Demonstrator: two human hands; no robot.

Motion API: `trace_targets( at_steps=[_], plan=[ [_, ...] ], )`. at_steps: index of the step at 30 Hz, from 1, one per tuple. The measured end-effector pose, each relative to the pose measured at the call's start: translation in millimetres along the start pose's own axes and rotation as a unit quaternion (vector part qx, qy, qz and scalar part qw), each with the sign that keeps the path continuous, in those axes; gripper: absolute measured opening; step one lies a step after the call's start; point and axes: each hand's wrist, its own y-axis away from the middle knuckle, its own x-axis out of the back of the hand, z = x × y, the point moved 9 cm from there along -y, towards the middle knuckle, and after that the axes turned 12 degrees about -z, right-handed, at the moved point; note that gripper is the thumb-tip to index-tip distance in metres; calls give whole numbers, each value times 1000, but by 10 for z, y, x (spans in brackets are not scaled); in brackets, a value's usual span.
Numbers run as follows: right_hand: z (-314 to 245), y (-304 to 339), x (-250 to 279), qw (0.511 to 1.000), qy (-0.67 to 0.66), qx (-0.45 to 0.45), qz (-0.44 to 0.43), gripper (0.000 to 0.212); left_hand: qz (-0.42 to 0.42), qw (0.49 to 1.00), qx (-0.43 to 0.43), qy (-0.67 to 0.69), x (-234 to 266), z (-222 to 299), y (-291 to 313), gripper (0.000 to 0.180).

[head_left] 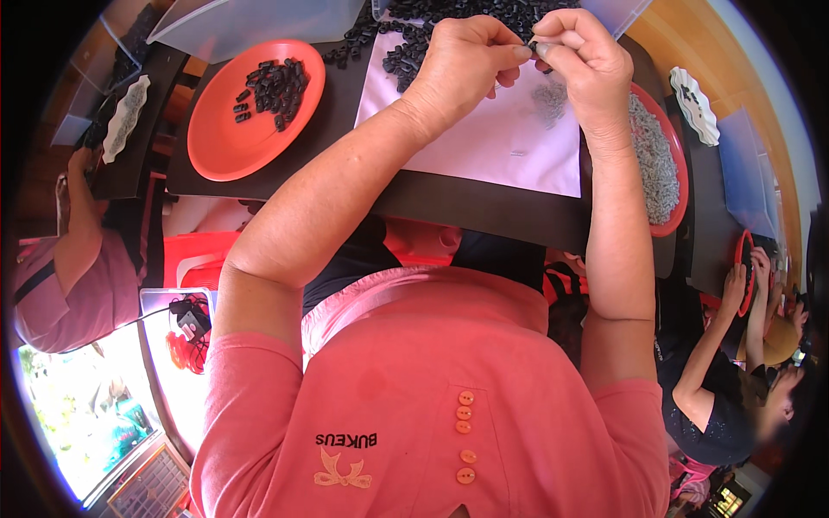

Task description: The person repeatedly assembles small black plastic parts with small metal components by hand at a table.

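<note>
Closely, left hand (473, 53) and right hand (596, 73) meet, fingers (511, 56) pinched.

A small dark piece (533, 47), mostly hidden, sits pinched between the fingertips of the left hand (471, 56) and the right hand (596, 69). Stubby black parts (285, 86) lie jumbled on an orange plate (211, 138) at left, with more heaped at the far end of a pale cloth (466, 164). Tiny grey pieces (652, 164) lie massed in the right-hand plate (665, 228).
</note>
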Motion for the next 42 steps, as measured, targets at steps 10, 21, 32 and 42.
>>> trace_targets(
  at_steps=[10,21,32,42],
  plan=[
    [-41,39,-12,990,142,-17,-21,19,6,1000,4,-21,24,38,9,14],
    [-173,71,-185,970,235,54,7,22,52,999,4,7,16,-69,61,12],
    [-204,97,-263,952,286,102,23,21,95,995,-17,-17,56,-112,98,12],
    [-59,2,-101,993,114,32,-6,12,40,999,12,-4,14,-66,51,10]
  ],
)
